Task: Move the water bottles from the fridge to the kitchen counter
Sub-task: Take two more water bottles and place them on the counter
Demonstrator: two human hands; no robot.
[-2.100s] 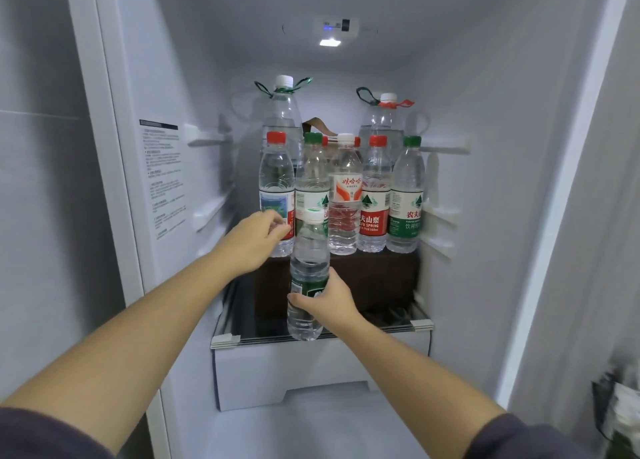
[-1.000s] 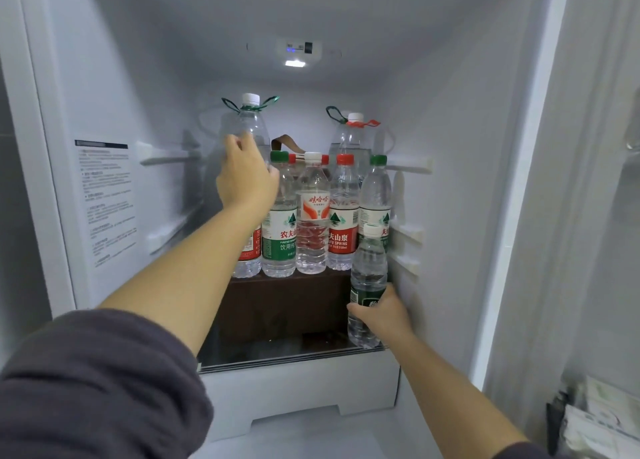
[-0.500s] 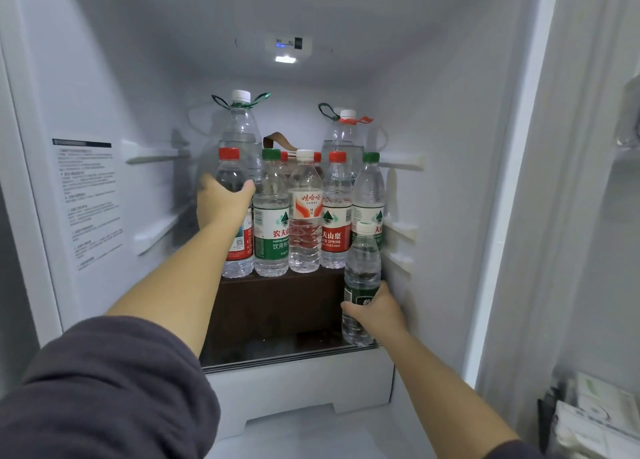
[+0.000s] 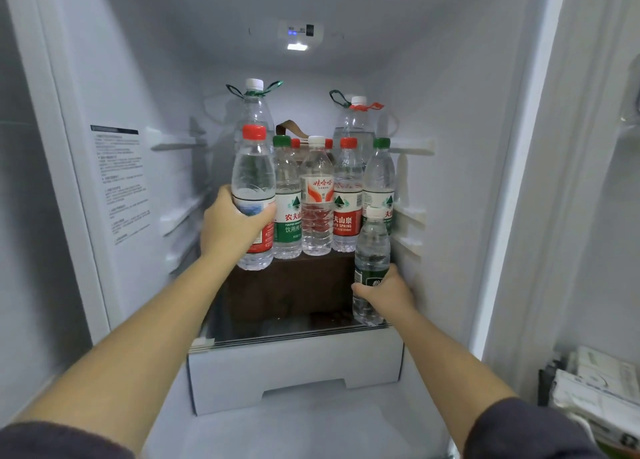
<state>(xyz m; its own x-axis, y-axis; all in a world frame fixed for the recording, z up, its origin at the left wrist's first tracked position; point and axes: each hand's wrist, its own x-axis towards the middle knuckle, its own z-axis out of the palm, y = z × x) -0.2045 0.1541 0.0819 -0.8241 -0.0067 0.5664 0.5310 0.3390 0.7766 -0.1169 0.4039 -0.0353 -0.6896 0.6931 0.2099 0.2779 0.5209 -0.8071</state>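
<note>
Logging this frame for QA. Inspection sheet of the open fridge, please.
Surface: glass shelf carries a dark brown box.
Job's things: four bottles in a front row on the box, more behind; two large bottles at the back.
Clutter: brown strap behind the row.
Grippers: left hand grips red-capped bottle; right hand grips white-capped bottle.
Cables: nothing seen.
Surroundings: ceiling light on; sticker on left wall; packets lower right.

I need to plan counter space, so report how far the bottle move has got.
Done: nothing shown; the counter is out of view. In hand: left hand grips a red-capped clear plastic bottle, right hand grips a small white-capped bottle with a dark green label. Left: four front-row bottles on the brown box, red caps behind them, two large handled bottles at the back.
</note>
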